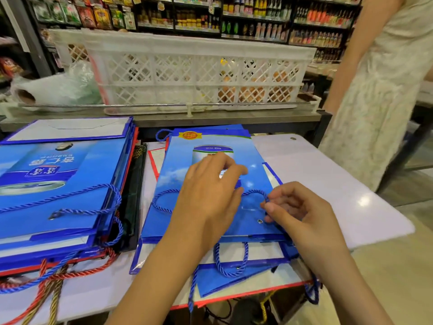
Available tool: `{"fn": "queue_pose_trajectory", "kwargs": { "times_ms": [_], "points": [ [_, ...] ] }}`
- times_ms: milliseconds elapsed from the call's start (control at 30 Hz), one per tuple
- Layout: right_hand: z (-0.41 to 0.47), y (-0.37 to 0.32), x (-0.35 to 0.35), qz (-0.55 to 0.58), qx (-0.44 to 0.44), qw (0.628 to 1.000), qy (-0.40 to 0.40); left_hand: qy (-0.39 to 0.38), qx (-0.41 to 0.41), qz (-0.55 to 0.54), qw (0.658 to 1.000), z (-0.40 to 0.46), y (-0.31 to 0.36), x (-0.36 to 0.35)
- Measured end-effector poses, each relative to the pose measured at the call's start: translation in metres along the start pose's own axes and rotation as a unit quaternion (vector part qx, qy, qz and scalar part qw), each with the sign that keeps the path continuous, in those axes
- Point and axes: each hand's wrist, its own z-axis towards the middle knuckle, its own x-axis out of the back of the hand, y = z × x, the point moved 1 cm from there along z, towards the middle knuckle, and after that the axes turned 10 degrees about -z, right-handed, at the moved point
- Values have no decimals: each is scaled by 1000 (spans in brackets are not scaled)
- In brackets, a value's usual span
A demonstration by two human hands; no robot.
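The top bag (pixel 178 165) lies flat mid-worktop (pixel 328 174). The left hand (pixel 208 191) rests on it with fingers bent, grip unclear. The right hand (pixel 302 216) pinches the cord (pixel 256 191) at the bag's four o'clock. Best to hold the bag down and lay the cord flat.

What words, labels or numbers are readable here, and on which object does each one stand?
"杏仁露" (seems so): large white characters, upside down, on the top bag of the left stack.
Yellow badge on the middle blue bag: too small to read.
Small print on that bag's printed can: blurred.
Labels on the shelf goods: blurred.
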Motion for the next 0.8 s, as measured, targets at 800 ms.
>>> {"fn": "queue_pose_trajectory", "kwargs": {
  "times_ms": [800],
  "points": [
    [14, 26, -4, -125, 26, 991, -25, -94, -34, 35, 994, -45, -8, -10]
  ]
}}
